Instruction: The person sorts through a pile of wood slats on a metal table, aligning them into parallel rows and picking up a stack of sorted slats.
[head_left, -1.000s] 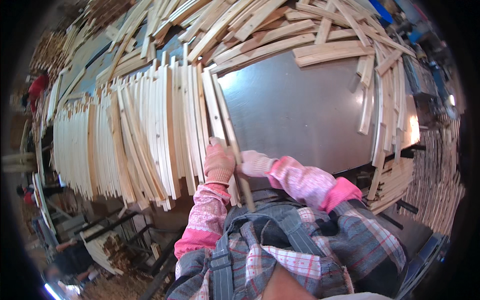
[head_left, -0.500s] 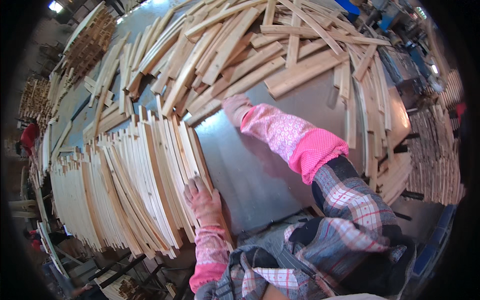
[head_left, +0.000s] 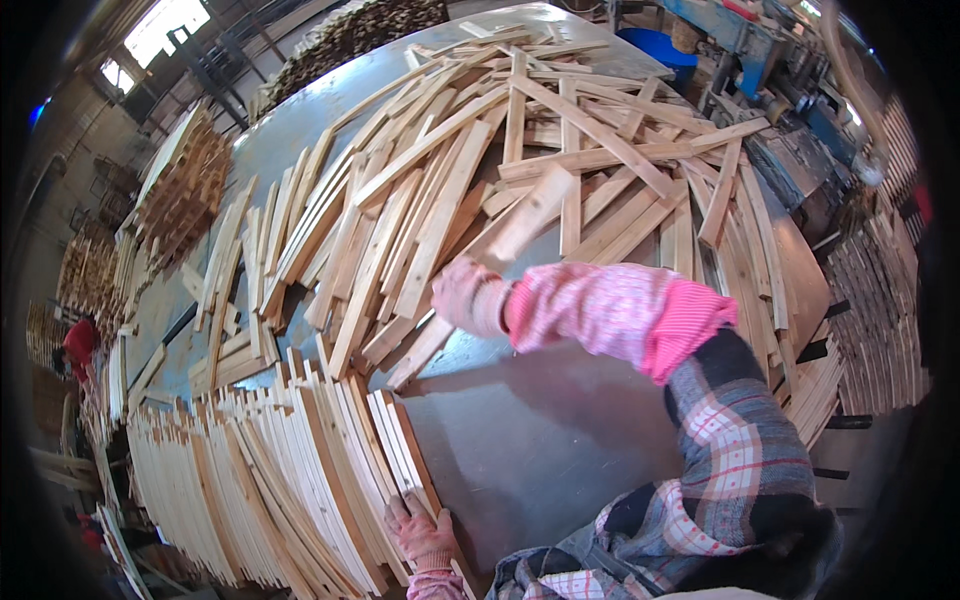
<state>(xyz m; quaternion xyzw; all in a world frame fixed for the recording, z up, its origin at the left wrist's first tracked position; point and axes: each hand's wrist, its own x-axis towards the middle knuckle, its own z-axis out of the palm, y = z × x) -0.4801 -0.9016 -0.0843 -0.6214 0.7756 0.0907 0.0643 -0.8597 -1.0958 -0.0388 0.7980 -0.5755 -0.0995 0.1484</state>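
Observation:
My right hand, in a pink patterned sleeve cover, grips a pale wooden board around its middle. The board slants over the near edge of the loose pile, and its upper end is blurred. Lower down, my left hand rests with fingers spread on the right end of a row of wooden slats. The slats are packed side by side, standing on edge. Beyond both hands lies a jumbled heap of loose boards.
The grey metal tabletop shows between the row and my right arm. Blue machinery and a blue tub stand at the far right. Stacked wood is at the left, near a person in red.
My view has tilted up, showing more of the far workshop. My right hand has lifted a board from the near edge of the heap. My left hand stays on the slat row.

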